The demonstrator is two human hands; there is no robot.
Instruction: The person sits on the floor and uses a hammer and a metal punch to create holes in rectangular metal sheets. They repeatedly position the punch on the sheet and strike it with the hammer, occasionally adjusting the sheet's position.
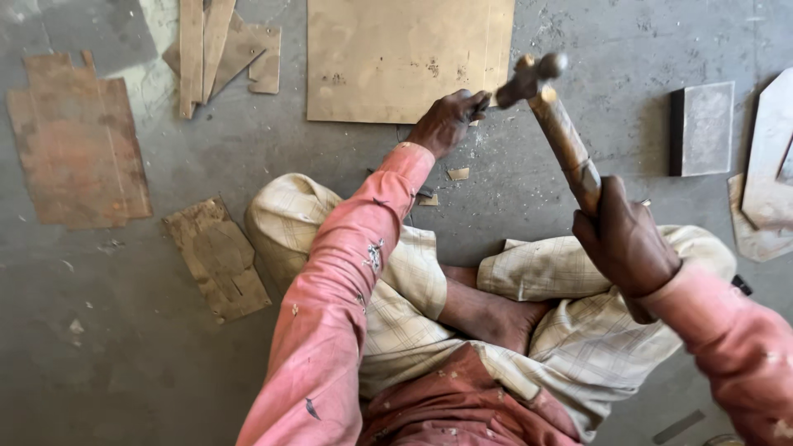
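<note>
I sit cross-legged on a grey concrete floor. My right hand (625,240) grips the wooden handle of a hammer (555,120). The hammer is raised, and its metal head hangs above the near right corner of a large brass-coloured metal sheet (388,58). My left hand (446,121) rests at the near edge of that sheet, fingers closed around a small dark tool that is mostly hidden. The hammer head is close to the left hand's fingers.
Rusty metal plates (78,140) lie at the left, and a smaller cut piece (216,258) lies beside my knee. Narrow strips (219,49) are stacked at the top. A dark steel block (702,128) and more cut sheets (764,173) lie at the right.
</note>
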